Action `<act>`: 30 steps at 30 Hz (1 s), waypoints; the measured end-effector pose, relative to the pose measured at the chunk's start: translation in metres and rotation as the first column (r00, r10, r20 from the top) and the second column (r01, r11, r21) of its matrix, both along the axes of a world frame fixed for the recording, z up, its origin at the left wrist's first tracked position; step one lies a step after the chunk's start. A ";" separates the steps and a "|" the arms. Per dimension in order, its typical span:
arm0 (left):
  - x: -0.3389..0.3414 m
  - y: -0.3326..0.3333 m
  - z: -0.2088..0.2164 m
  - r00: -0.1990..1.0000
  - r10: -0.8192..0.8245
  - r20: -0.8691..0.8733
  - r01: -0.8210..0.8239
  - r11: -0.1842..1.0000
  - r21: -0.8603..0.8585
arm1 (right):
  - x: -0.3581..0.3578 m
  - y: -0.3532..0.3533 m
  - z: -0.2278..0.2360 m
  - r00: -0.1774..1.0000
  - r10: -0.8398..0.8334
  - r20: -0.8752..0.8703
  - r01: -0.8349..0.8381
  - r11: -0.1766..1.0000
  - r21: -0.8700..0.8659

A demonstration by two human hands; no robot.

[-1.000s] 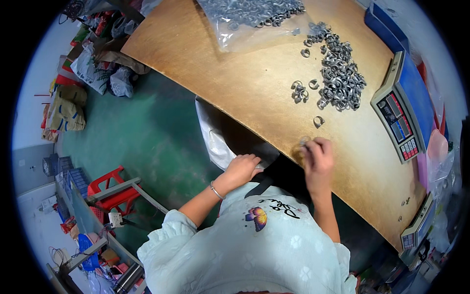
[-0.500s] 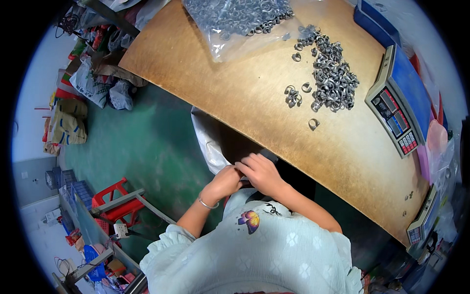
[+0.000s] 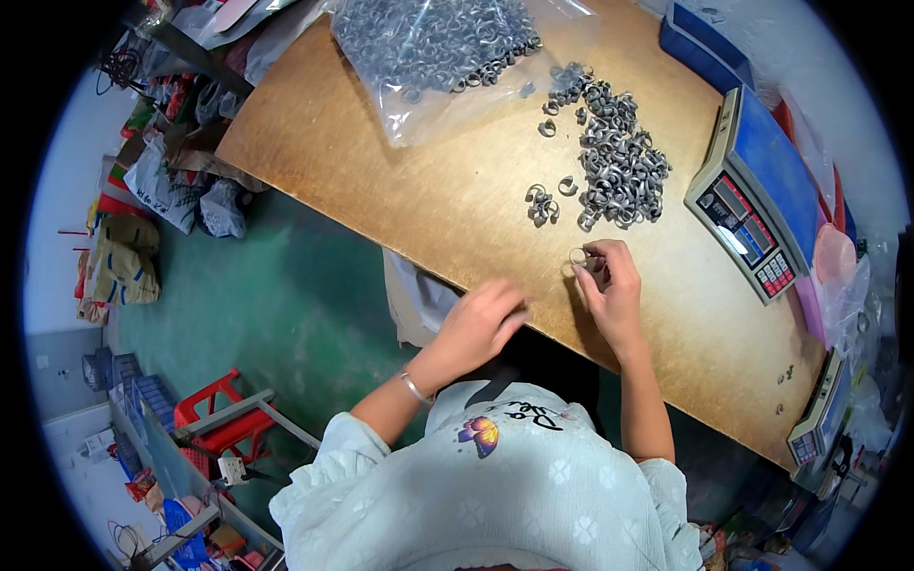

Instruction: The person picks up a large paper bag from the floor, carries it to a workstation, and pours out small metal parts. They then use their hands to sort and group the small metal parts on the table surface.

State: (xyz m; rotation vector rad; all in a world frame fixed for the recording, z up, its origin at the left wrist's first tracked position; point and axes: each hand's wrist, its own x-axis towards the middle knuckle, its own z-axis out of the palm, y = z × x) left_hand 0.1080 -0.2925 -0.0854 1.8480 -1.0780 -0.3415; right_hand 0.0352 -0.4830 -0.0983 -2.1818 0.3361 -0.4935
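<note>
Pinching a small metal ring point(image 3: 577, 256) by its right side, the right hand point(image 3: 615, 288) has thumb and fingertips closed on it above the near part of the table point(image 3: 371, 186), a grip that presumably leaves the loop exposed. The left hand point(image 3: 479, 330), blurred at the near edge, has curled fingers; whether it holds anything, I cannot tell. The loose pile point(image 3: 621, 164) lies just beyond, likely for easy reach, with the clear bag point(image 3: 428, 71) farther left. The ring's hole seems to face upward; being round, it shows no clear long axis.
</note>
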 end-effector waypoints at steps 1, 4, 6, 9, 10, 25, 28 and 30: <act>0.002 -0.009 -0.001 0.988 0.110 0.108 -0.107 0.994 -0.033 | 0.002 0.001 0.003 0.999 0.030 0.016 -0.030 0.999 -0.021; -0.012 -0.006 -0.032 0.965 0.064 0.253 -0.069 0.998 0.008 | 0.003 0.003 0.003 0.997 0.038 0.068 -0.032 0.996 -0.088; -0.028 0.009 -0.059 0.943 0.255 0.213 -0.165 0.916 -0.365 | 0.001 -0.001 -0.007 0.998 -0.057 0.023 0.056 0.997 0.047; -0.041 0.040 -0.127 0.925 0.380 0.014 -0.335 0.832 -0.442 | -0.003 -0.004 -0.012 0.979 -0.180 -0.093 0.200 0.792 0.577; -0.045 0.048 -0.152 0.922 0.386 -0.040 -0.371 0.844 -0.387 | -0.005 -0.007 -0.009 0.983 -0.136 -0.120 0.182 0.748 0.638; 0.045 -0.001 -0.236 0.905 -0.011 0.426 -0.148 0.930 0.338 | -0.021 -0.006 -0.019 0.989 -0.106 -0.098 0.142 0.566 0.812; 0.022 0.045 -0.174 0.940 -0.122 0.320 -0.031 0.899 0.437 | 0.001 -0.005 -0.011 0.960 -0.278 -0.009 0.274 0.939 0.208; 0.000 0.072 -0.125 0.953 -0.113 0.283 -0.006 0.921 0.389 | 0.018 -0.011 -0.015 0.958 -0.270 0.096 0.280 0.953 -0.118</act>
